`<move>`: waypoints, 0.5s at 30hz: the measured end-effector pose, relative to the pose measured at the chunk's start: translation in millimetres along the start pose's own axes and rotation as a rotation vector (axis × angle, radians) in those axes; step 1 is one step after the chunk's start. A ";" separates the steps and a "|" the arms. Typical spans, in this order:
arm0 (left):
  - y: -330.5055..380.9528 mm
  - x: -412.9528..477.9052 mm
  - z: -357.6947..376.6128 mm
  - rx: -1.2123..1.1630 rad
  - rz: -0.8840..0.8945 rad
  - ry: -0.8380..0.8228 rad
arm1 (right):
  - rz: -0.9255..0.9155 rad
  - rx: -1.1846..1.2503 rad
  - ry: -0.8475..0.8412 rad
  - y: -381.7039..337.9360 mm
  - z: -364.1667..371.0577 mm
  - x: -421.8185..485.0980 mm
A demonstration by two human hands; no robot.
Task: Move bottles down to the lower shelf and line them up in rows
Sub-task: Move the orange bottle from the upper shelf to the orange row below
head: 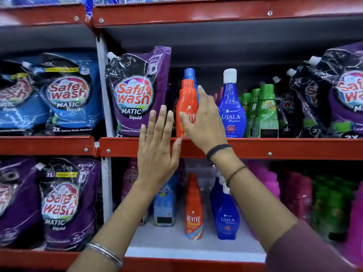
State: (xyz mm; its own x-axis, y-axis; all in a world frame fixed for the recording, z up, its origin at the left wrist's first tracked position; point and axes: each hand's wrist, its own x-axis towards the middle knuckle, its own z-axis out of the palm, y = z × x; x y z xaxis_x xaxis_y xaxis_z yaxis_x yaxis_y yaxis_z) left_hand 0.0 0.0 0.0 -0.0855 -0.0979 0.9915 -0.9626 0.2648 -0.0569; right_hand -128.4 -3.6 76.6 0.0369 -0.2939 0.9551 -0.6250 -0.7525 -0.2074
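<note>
An orange Revive bottle (186, 103) stands at the front of the upper shelf (275, 147), with a blue-capped bottle (189, 73) right behind it. My right hand (204, 122) wraps around the orange bottle's right side, thumb across its label. My left hand (157, 148) is flat and open just left of it, fingers spread, holding nothing. A blue Ujala bottle (231, 110) stands to the right on the same shelf. On the lower shelf (176, 246) stand another Revive bottle (193, 211), a Ujala bottle (227, 216) and a light blue bottle (165, 203).
Purple Safewash pouches (135, 95) crowd the left of the upper shelf, green bottles (265, 112) and more pouches (341, 95) the right. Pink bottles (294, 193) and green bottles (332, 205) fill the lower right. White shelf floor shows in front of the lower bottles.
</note>
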 end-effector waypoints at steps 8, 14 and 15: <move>-13.7 -12.1 19.6 0.009 -0.032 -0.069 | 0.195 -0.131 -0.011 -2.7 17.4 8.0; -17.5 -15.7 31.9 0.125 -0.037 -0.066 | 0.184 0.103 0.160 2.0 9.6 6.1; -18.2 -16.1 33.2 0.137 -0.033 -0.063 | 0.186 0.142 0.195 1.9 4.9 6.7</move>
State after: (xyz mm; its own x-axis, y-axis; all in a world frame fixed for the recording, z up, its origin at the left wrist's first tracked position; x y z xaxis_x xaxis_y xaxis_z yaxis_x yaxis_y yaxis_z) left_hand 10.3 -35.1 -18.8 -0.0648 -0.1656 0.9841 -0.9908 0.1279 -0.0437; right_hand -125.6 -9.9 81.6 -0.2265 -0.3261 0.9178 -0.4913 -0.7754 -0.3967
